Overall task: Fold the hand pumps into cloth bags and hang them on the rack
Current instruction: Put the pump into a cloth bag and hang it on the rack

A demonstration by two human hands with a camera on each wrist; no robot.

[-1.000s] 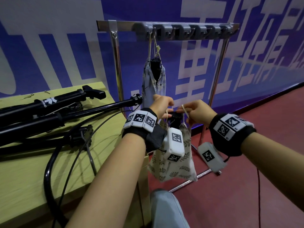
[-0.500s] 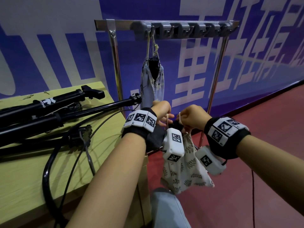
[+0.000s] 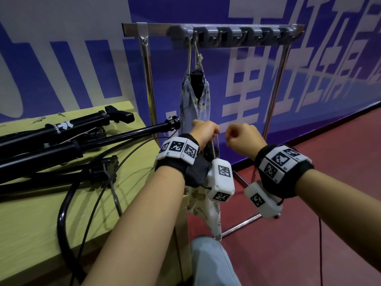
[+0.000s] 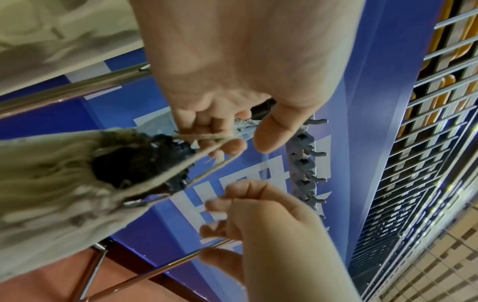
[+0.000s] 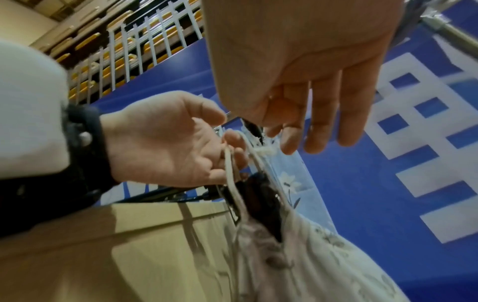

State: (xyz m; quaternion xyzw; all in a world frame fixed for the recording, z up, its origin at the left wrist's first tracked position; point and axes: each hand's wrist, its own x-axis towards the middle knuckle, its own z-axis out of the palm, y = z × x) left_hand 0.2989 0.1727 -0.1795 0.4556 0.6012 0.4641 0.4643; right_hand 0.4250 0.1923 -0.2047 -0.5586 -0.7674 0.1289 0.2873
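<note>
A leaf-print cloth bag point(image 3: 203, 209) hangs from its drawstring point(image 4: 207, 141), which my left hand point(image 3: 206, 131) grips with curled fingers. A black hand pump point(image 4: 134, 161) pokes out of the bag's gathered mouth, also seen in the right wrist view point(image 5: 264, 202). My right hand point(image 3: 241, 137) hovers just right of the cord with fingers loosely bent, holding nothing; its fingertips point(image 5: 289, 147) are beside the cord's knot point(image 5: 265, 151). Behind stands the metal rack point(image 3: 148, 79) with a row of grey hooks point(image 3: 237, 35). A blue floral bag point(image 3: 195, 104) with a pump hangs from the leftmost hook.
A yellow-green table point(image 3: 31, 223) at left carries several long black pumps point(image 3: 61, 131) and looping black hoses point(image 3: 64, 213). Red floor point(image 3: 309, 234) lies under the rack. A blue and white banner wall point(image 3: 309, 79) is behind. My knee point(image 3: 210, 263) is below the bag.
My right hand has let go of the drawstring and moved slightly away. The leaf-print bag now hangs from my left hand alone, its mouth drawn tighter, and has swung under my left wrist.
</note>
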